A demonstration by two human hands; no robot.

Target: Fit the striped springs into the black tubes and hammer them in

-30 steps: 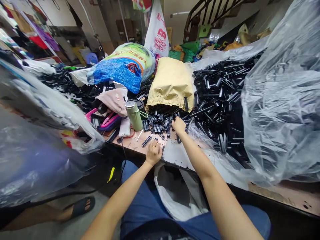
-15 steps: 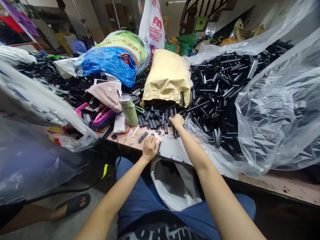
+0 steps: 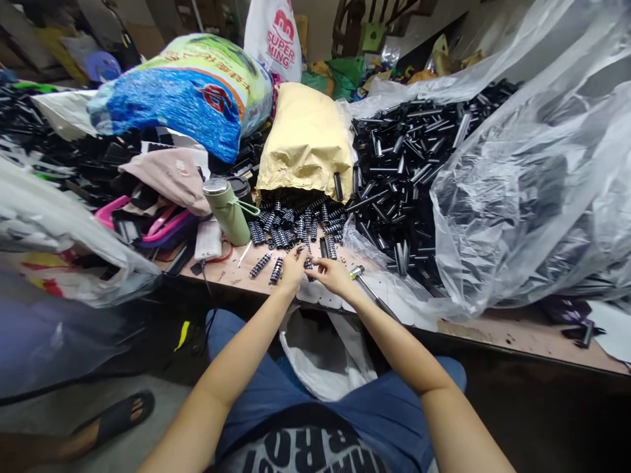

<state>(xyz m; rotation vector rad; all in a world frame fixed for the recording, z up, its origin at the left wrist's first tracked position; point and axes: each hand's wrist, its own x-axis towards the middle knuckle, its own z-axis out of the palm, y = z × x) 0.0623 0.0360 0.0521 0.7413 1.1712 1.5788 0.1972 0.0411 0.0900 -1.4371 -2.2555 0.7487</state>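
My left hand [image 3: 292, 268] and my right hand [image 3: 334, 276] meet at the near edge of the wooden table [image 3: 517, 332]. Their fingertips pinch a small black ribbed piece [image 3: 308, 263] between them. Just behind lies a heap of the same ribbed pieces [image 3: 296, 220], spilling from the mouth of a tan paper bag [image 3: 305, 138]. Two loose ribbed pieces [image 3: 269, 267] lie left of my left hand. A slim tool with a metal tip [image 3: 365, 287] rests by my right wrist.
A large pile of black tubes [image 3: 409, 157] sits on clear plastic sheeting [image 3: 532, 197] to the right. A green bottle [image 3: 227, 211], a phone [image 3: 208, 239], pink-handled items [image 3: 158, 223] and a blue sack [image 3: 182, 98] crowd the left. A white bag [image 3: 320, 358] hangs under the table edge.
My right hand has pulled back from the heap at the bag's mouth to the table edge and joined my left hand. The view has shifted, so the scene sits more to the left.
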